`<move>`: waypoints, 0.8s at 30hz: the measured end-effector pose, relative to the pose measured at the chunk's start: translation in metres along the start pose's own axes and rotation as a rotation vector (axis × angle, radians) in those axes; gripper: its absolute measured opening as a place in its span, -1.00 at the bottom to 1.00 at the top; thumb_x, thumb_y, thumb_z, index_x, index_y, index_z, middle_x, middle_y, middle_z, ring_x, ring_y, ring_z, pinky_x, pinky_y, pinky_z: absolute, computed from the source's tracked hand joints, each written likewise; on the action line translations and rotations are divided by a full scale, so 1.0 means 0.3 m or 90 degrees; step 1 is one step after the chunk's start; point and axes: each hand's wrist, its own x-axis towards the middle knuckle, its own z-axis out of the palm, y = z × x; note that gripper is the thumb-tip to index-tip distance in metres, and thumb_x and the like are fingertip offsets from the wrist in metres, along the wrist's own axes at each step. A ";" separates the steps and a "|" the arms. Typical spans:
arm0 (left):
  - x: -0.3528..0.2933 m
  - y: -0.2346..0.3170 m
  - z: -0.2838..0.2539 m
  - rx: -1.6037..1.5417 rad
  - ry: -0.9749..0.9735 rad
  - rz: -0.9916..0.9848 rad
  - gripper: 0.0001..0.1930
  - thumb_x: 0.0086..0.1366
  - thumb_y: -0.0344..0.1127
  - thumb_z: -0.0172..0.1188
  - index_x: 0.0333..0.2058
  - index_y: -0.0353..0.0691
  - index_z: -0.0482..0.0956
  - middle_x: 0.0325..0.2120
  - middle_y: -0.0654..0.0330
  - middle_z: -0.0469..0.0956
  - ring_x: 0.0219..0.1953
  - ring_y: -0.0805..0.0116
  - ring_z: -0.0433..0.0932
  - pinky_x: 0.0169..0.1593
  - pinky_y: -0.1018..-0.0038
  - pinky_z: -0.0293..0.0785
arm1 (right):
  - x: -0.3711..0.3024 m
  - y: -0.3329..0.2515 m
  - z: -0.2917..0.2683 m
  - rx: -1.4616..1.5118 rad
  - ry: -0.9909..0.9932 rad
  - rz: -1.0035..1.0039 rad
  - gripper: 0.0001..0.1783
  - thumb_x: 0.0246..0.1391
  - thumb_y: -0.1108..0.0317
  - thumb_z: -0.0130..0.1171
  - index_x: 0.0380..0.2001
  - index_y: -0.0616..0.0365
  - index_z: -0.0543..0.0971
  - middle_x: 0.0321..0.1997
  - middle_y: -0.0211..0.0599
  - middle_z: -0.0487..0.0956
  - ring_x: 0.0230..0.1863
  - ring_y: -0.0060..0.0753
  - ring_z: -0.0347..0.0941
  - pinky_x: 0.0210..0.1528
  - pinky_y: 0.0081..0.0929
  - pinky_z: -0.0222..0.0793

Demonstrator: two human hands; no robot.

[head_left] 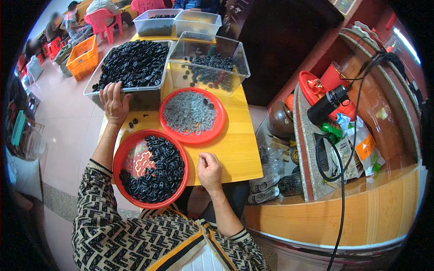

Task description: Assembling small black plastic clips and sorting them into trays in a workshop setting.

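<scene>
My left hand [113, 103] reaches forward to the near rim of a clear plastic bin [147, 100]. Its fingers are stretched over the edge, against a heap of small black oval plastic parts with holes. My right hand [209, 170] is closed at the table's near right edge, and whatever it may hold is hidden. Between my forearms a round red tray [118, 180] carries more of the black parts [156, 187], with its patterned bottom showing at the left. Just beyond my right hand, a second red tray [221, 115] bears a pile of small grey pieces [190, 112].
A few loose black pieces [133, 123] lie on the yellow wooden table [242, 149]. Another clear bin [242, 74] holds small dark parts. Further bins [199, 20] stand behind. A curved counter with a black cable [342, 203] is on the right; an orange crate [82, 58] sits left.
</scene>
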 end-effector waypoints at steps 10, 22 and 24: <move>0.010 0.002 -0.005 0.020 -0.032 -0.015 -0.50 -0.01 -0.18 0.16 -0.05 -0.13 0.31 -0.10 0.15 0.31 0.03 0.18 0.20 0.15 0.19 -0.09 | -0.008 0.025 0.024 0.058 -0.002 0.037 -0.91 -0.11 0.56 0.02 -0.44 0.29 0.45 -0.45 -0.13 0.46 -0.42 -0.24 0.42 -0.38 -0.46 0.34; 0.008 0.017 0.000 -0.031 -0.011 -0.029 -0.51 -0.01 -0.13 0.15 -0.07 -0.13 0.33 -0.14 0.15 0.32 0.02 0.17 0.21 0.16 0.18 -0.14 | -0.027 0.056 0.036 0.054 -0.004 0.053 -0.92 -0.09 0.56 0.01 -0.44 0.31 0.45 -0.48 -0.20 0.44 -0.46 -0.37 0.39 -0.39 -0.53 0.31; 0.006 0.009 -0.004 -0.040 -0.012 -0.036 -0.51 -0.01 -0.13 0.15 -0.08 -0.13 0.34 -0.14 0.16 0.32 0.02 0.18 0.21 0.16 0.17 -0.14 | -0.028 0.053 0.038 0.054 -0.009 0.049 -0.92 -0.09 0.56 0.01 -0.44 0.31 0.45 -0.48 -0.22 0.43 -0.47 -0.39 0.38 -0.40 -0.53 0.31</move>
